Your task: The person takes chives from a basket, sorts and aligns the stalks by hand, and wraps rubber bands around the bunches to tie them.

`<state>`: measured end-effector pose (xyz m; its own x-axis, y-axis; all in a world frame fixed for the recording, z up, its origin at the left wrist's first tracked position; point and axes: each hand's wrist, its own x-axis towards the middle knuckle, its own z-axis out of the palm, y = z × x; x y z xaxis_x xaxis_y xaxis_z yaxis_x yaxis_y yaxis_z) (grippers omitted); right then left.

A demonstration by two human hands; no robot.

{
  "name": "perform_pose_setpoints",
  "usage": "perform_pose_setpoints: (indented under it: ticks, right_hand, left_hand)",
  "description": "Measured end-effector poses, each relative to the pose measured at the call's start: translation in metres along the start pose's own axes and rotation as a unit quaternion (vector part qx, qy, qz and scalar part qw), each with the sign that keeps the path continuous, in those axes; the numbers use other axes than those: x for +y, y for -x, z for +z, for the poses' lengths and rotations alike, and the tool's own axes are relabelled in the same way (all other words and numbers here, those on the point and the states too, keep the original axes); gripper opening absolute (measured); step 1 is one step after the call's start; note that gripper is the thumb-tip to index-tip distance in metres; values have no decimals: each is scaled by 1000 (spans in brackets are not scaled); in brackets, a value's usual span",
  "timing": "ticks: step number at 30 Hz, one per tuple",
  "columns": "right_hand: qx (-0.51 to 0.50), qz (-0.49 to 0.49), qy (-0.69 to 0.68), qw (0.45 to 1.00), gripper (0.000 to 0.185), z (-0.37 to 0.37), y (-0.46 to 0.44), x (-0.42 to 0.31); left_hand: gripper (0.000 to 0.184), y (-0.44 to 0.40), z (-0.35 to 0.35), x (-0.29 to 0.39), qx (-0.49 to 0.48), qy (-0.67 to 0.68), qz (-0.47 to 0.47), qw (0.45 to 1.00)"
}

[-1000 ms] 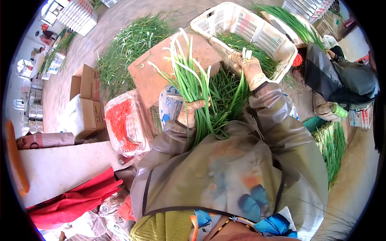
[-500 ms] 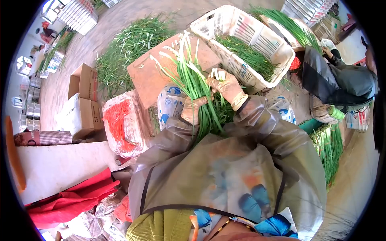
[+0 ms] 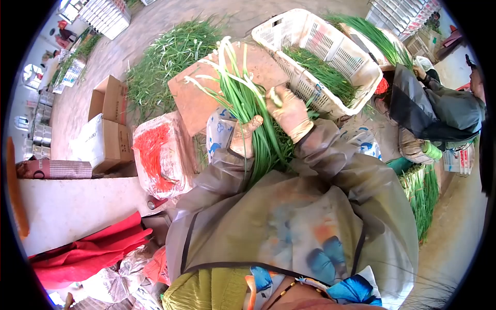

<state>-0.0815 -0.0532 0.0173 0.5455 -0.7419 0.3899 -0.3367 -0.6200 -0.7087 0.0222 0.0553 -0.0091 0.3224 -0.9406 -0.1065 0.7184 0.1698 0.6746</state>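
Observation:
A loose bunch of garlic chives (image 3: pixel 243 95), long green leaves with white stem ends, fans up in front of me. My left hand (image 3: pixel 245 137), gloved, is wrapped around its middle with the thumb across the leaves. Just right of the bunch, my right hand (image 3: pixel 290 114), in a pale soiled glove, is closed on a few chive stalks whose white ends (image 3: pixel 276 98) poke out by the thumb. Lower leaves hang down to my lap against the translucent smock (image 3: pixel 279 217). Beyond the bunch lies a reddish-brown board (image 3: pixel 191 93).
A white plastic crate (image 3: pixel 333 49) with greens stands ahead right. A heap of chives (image 3: pixel 173 57) lies on the floor ahead left. Red ties (image 3: pixel 157 155) rest on a wrapped bundle at left, near a cardboard box (image 3: pixel 111 139). Another person (image 3: pixel 439 108) sits at right.
My right hand has turned and shifted slightly, and the white ends in it now point differently. The left hand keeps hold of the bunch, its thumb more raised. The view has shifted slightly.

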Motion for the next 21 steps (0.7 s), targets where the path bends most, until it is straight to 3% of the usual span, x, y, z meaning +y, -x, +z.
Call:
perform_pose_setpoints:
  ticks: [1, 2, 5, 6, 7, 8, 9, 11, 13, 15, 17, 18, 21]
  right_hand:
    - [-21, -61, 78, 995, 24, -8, 5, -22]
    - [-35, -71, 19, 997, 24, -6, 9, -29]
    - [-53, -1, 26, 998, 23, -11, 7, -35]
    - [-73, 134, -350, 924, 19, -5, -3, -3]
    - [7, 265, -660, 703, 30, 0, -13, 28]
    - [23, 218, -542, 811, 32, -24, -25, 26]
    - [91, 235, -590, 767, 35, -35, -42, 42]
    - [-38, 131, -335, 932, 27, -64, -44, 37]
    - [-142, 198, -379, 893, 16, -49, -37, 17]
    - [-210, 202, -317, 903, 27, -39, -29, -20]
    - [-168, 122, -72, 976, 36, -33, -30, -38]
    - [-148, 118, -88, 978, 46, -33, -30, -38]
    - [-205, 145, -101, 963, 44, -42, -34, -23]
  left_hand:
    - [33, 3, 6, 4, -4, -22, 69, 997]
    - [33, 9, 34, 19, 46, -25, 57, 997]
    - [30, 5, 15, 18, 85, -66, 98, 989]
    - [29, 2, 3, 14, 86, -28, 69, 994]
    - [29, 0, -8, 11, 85, 10, 40, 995]
    - [27, 1, -12, 10, 121, 17, 6, 993]
    - [27, 3, -12, 11, 121, 16, 5, 993]
    - [30, 6, -10, 14, 72, -65, 24, 995]
    - [28, 5, -3, 8, 65, -84, 45, 993]
    - [28, 5, 9, 7, 68, -106, -2, 992]
    - [30, 3, 12, 0, 8, -129, 3, 992]
    - [32, 5, 13, -2, 24, -114, 4, 993]
    - [37, 10, 4, 1, 22, -57, 0, 998]
